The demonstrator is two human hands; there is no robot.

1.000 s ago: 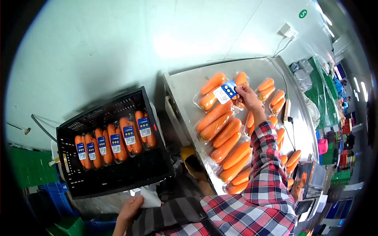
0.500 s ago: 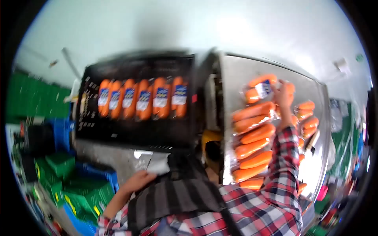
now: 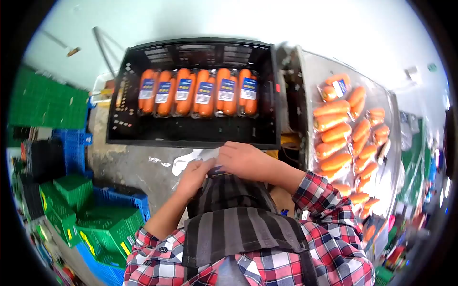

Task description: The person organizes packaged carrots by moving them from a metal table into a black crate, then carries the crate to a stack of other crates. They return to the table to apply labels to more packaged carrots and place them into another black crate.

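Just below the black crate, my two hands meet at a strip of white label paper. My left hand grips the strip between thumb and fingers, and its white end trails off to the left. My right hand is closed over the strip's right end, with its fingertips partly hidden; a dark blue printed patch shows under it. Several clear packs of carrots with blue-and-white labels stand side by side in the crate. To the right, one labelled carrot pack lies among unlabelled packs.
A metal table at the right bears the loose packs and a dark-handled tool. Green crates and blue crates stand at the lower left. A pale wall rises behind the black crate.
My right hand has left the carrot packs on the metal table and come across to my left hand at the label strip. The view has shifted, so the crate appears farther right and higher.
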